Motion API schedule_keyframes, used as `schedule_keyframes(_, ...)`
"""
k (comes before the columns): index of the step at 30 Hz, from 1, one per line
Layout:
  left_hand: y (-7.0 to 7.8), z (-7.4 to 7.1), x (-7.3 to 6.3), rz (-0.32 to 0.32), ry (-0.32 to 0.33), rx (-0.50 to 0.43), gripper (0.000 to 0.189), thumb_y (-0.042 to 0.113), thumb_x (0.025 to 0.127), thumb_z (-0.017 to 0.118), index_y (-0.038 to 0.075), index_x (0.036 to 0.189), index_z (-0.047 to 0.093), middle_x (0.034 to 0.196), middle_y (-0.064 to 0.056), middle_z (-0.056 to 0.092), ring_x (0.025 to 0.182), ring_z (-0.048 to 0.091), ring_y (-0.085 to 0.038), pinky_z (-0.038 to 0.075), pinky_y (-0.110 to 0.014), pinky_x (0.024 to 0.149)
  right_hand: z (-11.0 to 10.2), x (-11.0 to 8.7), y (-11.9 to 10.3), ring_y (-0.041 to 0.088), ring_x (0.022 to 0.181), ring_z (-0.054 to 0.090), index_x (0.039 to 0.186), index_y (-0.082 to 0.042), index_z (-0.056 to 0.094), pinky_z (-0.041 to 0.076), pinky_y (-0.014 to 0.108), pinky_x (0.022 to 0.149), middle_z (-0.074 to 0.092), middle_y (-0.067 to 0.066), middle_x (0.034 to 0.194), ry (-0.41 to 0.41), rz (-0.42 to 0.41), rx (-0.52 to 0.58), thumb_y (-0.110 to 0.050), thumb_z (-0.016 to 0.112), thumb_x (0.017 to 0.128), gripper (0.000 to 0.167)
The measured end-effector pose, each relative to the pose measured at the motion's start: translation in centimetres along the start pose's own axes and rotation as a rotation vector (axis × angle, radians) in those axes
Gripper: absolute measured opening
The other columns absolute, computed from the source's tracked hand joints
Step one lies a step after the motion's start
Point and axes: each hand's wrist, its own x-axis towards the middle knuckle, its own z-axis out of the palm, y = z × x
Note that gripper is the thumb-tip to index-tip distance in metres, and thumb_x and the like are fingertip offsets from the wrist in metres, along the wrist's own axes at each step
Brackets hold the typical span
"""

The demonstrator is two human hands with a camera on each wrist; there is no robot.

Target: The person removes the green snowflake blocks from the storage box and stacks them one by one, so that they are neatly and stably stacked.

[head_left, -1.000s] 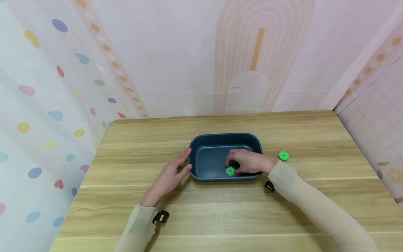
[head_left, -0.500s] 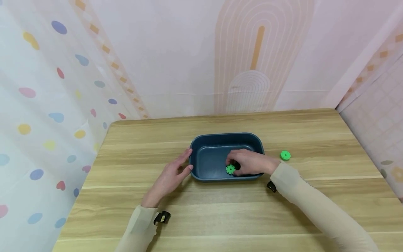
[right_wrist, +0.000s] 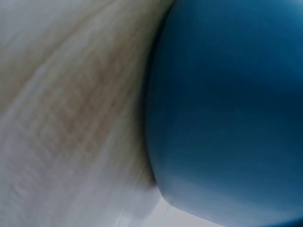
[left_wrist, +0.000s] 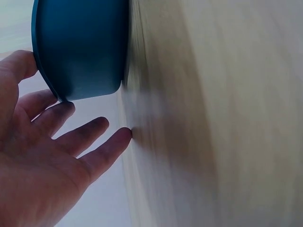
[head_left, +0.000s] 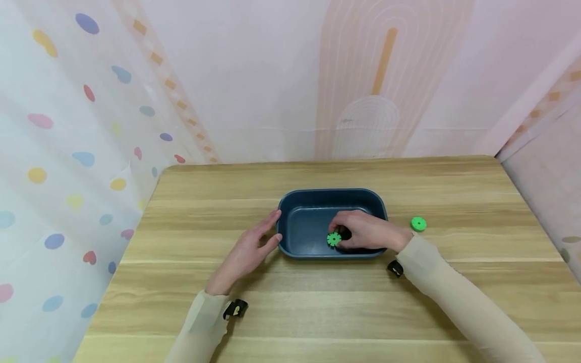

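Observation:
A dark blue rectangular basin [head_left: 308, 232] with rounded corners sits on the wooden table. Inside it, my right hand [head_left: 363, 231] reaches over the right side and pinches a green notched plastic disc [head_left: 334, 239] between thumb and fingers. My left hand [head_left: 249, 248] is at the basin's left end, fingers spread. In the left wrist view the thumb and some fingertips of the left hand [left_wrist: 52, 142] touch the rim, while the other fingers stand free. A second green notched disc [head_left: 418, 224] lies on the table to the right of the basin. The right wrist view shows only the basin's outer wall [right_wrist: 227, 113], the right hand being hidden there.
The wooden table [head_left: 218, 201] reaches back to a pale patterned curtain [head_left: 263, 80]. Another curtain with coloured spots [head_left: 68, 201] hangs along the left edge. Each wrist wears a black strap mount, such as the left strap [head_left: 236, 308].
The head view has shifted slightly, so everything appears a little displaced. The right hand keeps hold of the green disc, raised or tilted only slightly. The left hand stays at the rim.

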Motion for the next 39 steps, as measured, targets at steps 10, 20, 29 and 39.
schedule_keyframes(10, 0.1, 0.1, 0.1, -0.007, -0.006, -0.003, 0.060, 0.028, 0.109, 0.056, 0.014, 0.163, 0.034, 0.167, -0.001, 0.029, 0.152, 0.031, -0.026, 0.032, -0.050, 0.120, 0.0, -0.2, -0.1, 0.012, 0.099, 0.061, 0.114, -0.013, 0.073, 0.055, 0.032, 0.089, 0.068, -0.004, 0.111, 0.048, 0.006, 0.033, -0.017, 0.081, 0.092, 0.024)
schedule_keyframes(20, -0.1, 0.3, 0.3, -0.003, -0.012, -0.004, 0.060, 0.027, 0.109, 0.056, 0.012, 0.162, 0.035, 0.167, -0.003, 0.030, 0.152, 0.030, -0.026, 0.031, -0.049, 0.121, 0.2, -0.5, 0.3, 0.012, 0.098, 0.062, 0.116, -0.014, 0.072, 0.056, 0.034, 0.087, 0.066, -0.005, 0.110, 0.117, -0.010, 0.055, -0.024, 0.081, 0.093, 0.026)
schedule_keyframes(29, -0.3, 0.5, 0.5, 0.023, -0.005, 0.016, 0.060, 0.027, 0.109, 0.057, 0.010, 0.162, 0.035, 0.167, -0.006, 0.031, 0.152, 0.032, -0.028, 0.032, -0.050, 0.120, -0.2, -1.0, 0.1, 0.010, 0.094, 0.061, 0.114, -0.016, 0.073, 0.055, 0.032, 0.085, 0.065, -0.009, 0.107, 0.182, 0.010, 0.055, -0.026, 0.083, 0.091, 0.027)
schedule_keyframes(39, -0.7, 0.2, 0.2, 0.016, -0.006, 0.008, 0.061, 0.028, 0.109, 0.056, 0.012, 0.163, 0.034, 0.167, -0.005, 0.029, 0.152, 0.031, -0.027, 0.031, -0.049, 0.121, -0.4, -1.9, -1.0, 0.007, 0.094, 0.059, 0.116, -0.016, 0.073, 0.055, 0.029, 0.082, 0.063, -0.011, 0.104, 0.225, 0.031, 0.063, -0.025, 0.083, 0.091, 0.028)
